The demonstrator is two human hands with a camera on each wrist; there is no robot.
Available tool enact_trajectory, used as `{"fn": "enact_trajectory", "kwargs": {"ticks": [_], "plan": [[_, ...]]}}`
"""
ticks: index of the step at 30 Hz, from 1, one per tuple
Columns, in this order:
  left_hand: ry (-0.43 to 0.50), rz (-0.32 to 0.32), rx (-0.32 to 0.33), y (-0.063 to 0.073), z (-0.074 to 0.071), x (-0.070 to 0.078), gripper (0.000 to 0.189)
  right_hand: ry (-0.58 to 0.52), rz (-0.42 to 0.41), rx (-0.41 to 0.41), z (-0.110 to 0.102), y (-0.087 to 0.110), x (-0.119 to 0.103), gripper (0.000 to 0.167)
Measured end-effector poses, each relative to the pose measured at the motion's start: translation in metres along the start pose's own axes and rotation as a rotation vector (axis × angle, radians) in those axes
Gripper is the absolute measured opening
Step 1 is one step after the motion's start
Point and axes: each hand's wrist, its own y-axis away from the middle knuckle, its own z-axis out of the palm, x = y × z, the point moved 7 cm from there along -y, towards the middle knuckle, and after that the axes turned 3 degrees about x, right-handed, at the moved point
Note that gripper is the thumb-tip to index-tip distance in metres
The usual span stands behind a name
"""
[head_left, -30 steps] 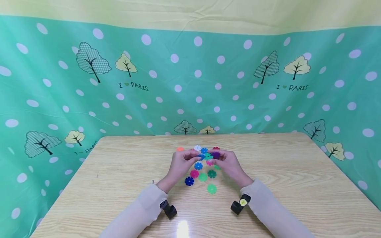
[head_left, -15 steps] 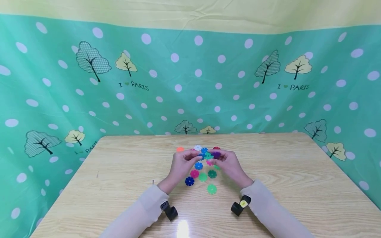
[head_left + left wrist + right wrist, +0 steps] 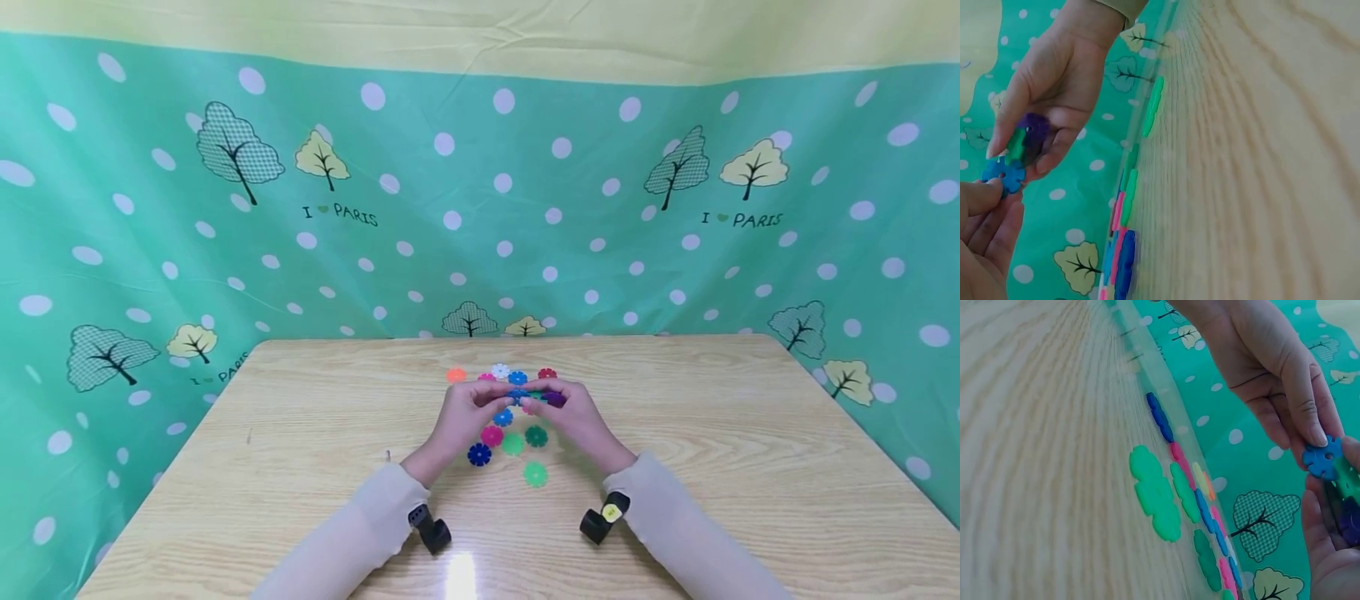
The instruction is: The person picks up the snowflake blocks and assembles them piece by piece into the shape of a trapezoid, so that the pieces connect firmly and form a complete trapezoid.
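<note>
In the head view my two hands meet above the far middle of the table. Between thumb and fingers my left hand [image 3: 471, 417] pinches a blue notched plastic disc [image 3: 1322, 457]. Attached to that disc is a green notched disc [image 3: 1347, 479], with a purple one [image 3: 1035, 129] beyond it. My right hand [image 3: 567, 417] grips the green and purple end, its fingers covering part of both. In the left wrist view the blue disc's face shows, with the fingertips of both hands close around it.
Beneath and around the hands, several loose notched discs lie flat on the wooden table [image 3: 300, 467]. Among them are a dark blue disc [image 3: 479, 454], a light green disc [image 3: 536, 474], an orange disc [image 3: 456, 376] and a white disc [image 3: 500, 370]. Behind hangs a dotted green curtain [image 3: 420, 208].
The joined discs have turned between the hands: the blue disc now faces the head camera, and the green one is more hidden. My hands have drawn slightly closer together.
</note>
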Motion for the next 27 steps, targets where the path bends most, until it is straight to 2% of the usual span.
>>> {"fn": "enact_trajectory", "kwargs": {"ticks": [3,6,8,11,15,18,22,27], "plan": [[0.009,-0.013,0.0,-0.005,0.0,-0.016,0.02,-0.018,-0.009,0.015,-0.002,-0.004,0.01,0.024],[0.014,-0.041,0.0,-0.011,-0.006,-0.028,0.022,-0.04,-0.01,0.036,-0.006,-0.009,0.02,0.024],[0.012,-0.066,0.015,-0.016,-0.016,-0.034,0.023,-0.046,-0.003,0.054,-0.008,-0.01,0.021,0.025],[0.005,-0.126,0.075,-0.024,-0.035,-0.045,0.023,-0.051,0.007,0.082,-0.012,-0.011,0.022,0.024],[0.024,-0.236,0.147,-0.034,-0.059,-0.068,0.028,-0.058,0.016,0.09,-0.014,-0.011,0.021,0.023],[0.026,-0.314,0.144,-0.038,-0.066,-0.084,0.032,-0.053,0.011,0.082,-0.014,-0.012,0.022,0.024],[-0.034,-0.377,0.124,-0.041,-0.07,-0.098,0.033,-0.058,0.005,0.076,-0.013,-0.012,0.022,0.026],[-0.112,-0.374,0.116,-0.05,-0.074,-0.104,0.035,-0.063,0.012,0.079,-0.013,-0.012,0.024,0.024]]}}
